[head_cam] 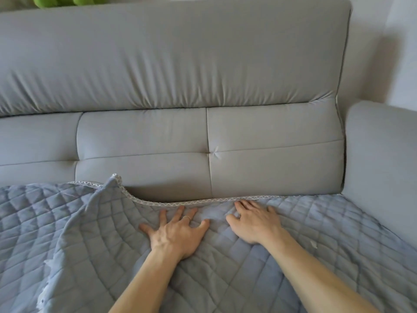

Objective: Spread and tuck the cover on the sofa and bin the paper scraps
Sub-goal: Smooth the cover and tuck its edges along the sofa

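Head view, cover [248, 267] under left hand [178, 233]

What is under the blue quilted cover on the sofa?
Nothing under the cover shows: it hides the sofa seat and anything lying there. Only the grey backrest shows behind its trimmed edge, and the left hand and right hand press on top.

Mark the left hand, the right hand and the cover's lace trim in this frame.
left hand [176, 236], head view, back of the hand.
right hand [257, 224], head view, back of the hand.
lace trim [198, 201], head view, stretch just beyond both hands.
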A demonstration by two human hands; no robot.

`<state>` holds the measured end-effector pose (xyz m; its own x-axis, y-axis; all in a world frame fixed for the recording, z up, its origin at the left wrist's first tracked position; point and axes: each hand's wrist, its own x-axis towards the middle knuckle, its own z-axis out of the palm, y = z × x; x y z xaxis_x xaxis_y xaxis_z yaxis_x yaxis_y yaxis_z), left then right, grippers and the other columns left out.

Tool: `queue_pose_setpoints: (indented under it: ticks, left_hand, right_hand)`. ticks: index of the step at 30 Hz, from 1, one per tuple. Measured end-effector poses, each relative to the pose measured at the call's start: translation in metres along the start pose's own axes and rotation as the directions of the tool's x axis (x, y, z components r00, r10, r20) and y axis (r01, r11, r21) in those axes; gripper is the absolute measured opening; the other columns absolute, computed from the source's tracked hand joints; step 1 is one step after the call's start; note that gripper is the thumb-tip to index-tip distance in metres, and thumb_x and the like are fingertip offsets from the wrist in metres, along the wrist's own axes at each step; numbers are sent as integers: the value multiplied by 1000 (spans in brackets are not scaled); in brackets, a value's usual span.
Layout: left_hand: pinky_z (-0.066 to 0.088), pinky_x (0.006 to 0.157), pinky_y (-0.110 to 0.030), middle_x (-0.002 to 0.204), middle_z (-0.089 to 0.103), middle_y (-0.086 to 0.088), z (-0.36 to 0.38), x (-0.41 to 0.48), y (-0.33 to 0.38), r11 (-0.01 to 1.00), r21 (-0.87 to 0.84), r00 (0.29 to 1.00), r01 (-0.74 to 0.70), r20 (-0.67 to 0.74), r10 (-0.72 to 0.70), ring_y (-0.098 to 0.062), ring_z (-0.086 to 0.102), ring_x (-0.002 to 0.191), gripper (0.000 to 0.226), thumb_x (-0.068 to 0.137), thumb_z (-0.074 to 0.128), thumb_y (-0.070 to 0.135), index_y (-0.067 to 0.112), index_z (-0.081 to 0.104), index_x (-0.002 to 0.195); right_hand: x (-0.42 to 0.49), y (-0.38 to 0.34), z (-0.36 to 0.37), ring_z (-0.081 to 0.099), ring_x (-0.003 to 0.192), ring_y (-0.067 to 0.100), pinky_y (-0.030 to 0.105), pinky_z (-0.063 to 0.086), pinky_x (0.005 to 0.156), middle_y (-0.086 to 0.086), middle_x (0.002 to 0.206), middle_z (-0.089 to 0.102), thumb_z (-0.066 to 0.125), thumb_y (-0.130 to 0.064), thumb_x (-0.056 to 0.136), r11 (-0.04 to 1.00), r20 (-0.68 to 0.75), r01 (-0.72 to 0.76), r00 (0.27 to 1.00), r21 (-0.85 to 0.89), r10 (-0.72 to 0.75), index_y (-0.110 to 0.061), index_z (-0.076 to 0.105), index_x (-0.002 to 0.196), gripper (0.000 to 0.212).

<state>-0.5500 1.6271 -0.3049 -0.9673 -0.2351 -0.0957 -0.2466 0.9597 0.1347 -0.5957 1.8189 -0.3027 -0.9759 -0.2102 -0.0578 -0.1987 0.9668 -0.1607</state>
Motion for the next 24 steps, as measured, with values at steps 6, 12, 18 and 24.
queue_pose_setpoints:
  ticks: [6, 12, 18, 24]
  left_hand:
    - [6, 98, -76, 160, 14, 22, 12, 12, 18, 999, 35, 999, 2, 42, -3, -23, 9, 147, 69, 81, 9, 80, 55, 18, 145]
    - [-4, 102, -76, 162, 2, 18, 9, 19, -3, 998, 58, 998, -24, 65, 20, -15, 0, 150, 71, 85, 9, 77, 50, 8, 150]
    - [6, 105, -73, 157, 25, 18, 20, 47, -23, 996, 91, 994, -22, 111, 12, -13, 17, 146, 65, 89, 14, 69, 46, 22, 149]
    - [35, 97, -40, 129, 58, 6, 34, 18, 0, 991, 106, 974, -81, -204, 101, -19, 47, 125, 43, 99, 25, 40, 29, 61, 122]
  right_hand:
    - [19, 14, 12, 15, 148, 14, 54, 15, 114, -9, 162, 19, 15, -53, 89, 998, 77, -39, 996, -54, 43, -23, 22, 154, 72]
    - [18, 5, 22, 10, 149, 10, 46, 10, 119, -4, 163, 18, 17, -48, 93, 999, 52, 44, 998, 16, -45, -16, 19, 155, 70]
    - [35, -17, 30, 37, 138, 22, 40, 30, 111, 4, 152, 41, 22, -50, 92, 1000, 169, -8, 986, -10, 10, -16, 43, 144, 66]
    - [19, 7, 39, 37, 138, 20, 43, 27, 111, -1, 147, 46, 24, -57, 92, 1000, 11, 2, 1000, 6, -2, -19, 46, 140, 65]
